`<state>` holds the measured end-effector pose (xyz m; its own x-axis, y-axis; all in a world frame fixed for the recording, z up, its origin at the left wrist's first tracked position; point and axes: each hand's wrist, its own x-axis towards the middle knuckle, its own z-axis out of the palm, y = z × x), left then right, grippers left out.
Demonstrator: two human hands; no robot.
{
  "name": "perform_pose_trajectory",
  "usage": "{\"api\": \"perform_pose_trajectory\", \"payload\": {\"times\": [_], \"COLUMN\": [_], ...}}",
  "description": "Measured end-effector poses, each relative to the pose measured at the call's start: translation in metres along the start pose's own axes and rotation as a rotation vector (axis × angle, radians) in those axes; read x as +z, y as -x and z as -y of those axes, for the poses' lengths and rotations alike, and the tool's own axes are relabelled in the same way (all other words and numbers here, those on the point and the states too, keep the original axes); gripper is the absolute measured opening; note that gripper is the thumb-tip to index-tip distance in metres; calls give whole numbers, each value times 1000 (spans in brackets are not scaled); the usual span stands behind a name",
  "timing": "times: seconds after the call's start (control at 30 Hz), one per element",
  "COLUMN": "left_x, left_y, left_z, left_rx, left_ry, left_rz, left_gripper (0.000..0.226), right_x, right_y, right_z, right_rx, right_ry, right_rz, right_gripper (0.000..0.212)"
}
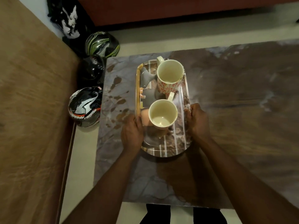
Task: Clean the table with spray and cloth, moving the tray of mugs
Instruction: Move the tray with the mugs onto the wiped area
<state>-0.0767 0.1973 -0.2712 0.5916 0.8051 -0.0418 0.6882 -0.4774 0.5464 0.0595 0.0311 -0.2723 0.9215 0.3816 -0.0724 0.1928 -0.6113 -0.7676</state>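
Note:
A glossy oval tray (181,143) with a printed picture sits over the left part of the marbled table (234,97). Two empty cream mugs stand on it: a red-patterned mug (169,76) at the far end and a plain mug (162,113) nearer me. My left hand (131,133) grips the tray's left rim beside the plain mug. My right hand (196,121) grips the right rim opposite it. I cannot tell whether the tray rests on the table or is lifted. No spray bottle or cloth shows.
Three motorcycle helmets lie on the floor left of the table: a green-striped helmet (102,44), a black helmet (91,70) and a toothed-print helmet (85,107). A brown bed or sofa surface (32,102) fills the left side. A reddish couch base (161,10) runs along the back.

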Motion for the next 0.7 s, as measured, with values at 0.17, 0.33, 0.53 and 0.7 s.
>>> {"api": "perform_pose_trajectory", "payload": {"times": [0.17,0.33,0.53,0.7], "left_x": [53,127,199,225], "left_y": [33,77,140,168], "left_z": [-72,-154,-252,-294], "left_rx": [57,54,91,56], "left_ry": [21,136,111,62], "left_rz": [64,171,217,225], "left_gripper": [27,30,32,33], "right_x": [-77,-161,-254,-289], "right_y": [-4,-5,-11,-18], "right_z": [-67,-144,-241,-281], "right_rx": [62,121,159,182], "right_ry": [11,-37,73,103], "right_rz": [-67,-126,-131,-116], "right_gripper": [36,24,13,18]}}
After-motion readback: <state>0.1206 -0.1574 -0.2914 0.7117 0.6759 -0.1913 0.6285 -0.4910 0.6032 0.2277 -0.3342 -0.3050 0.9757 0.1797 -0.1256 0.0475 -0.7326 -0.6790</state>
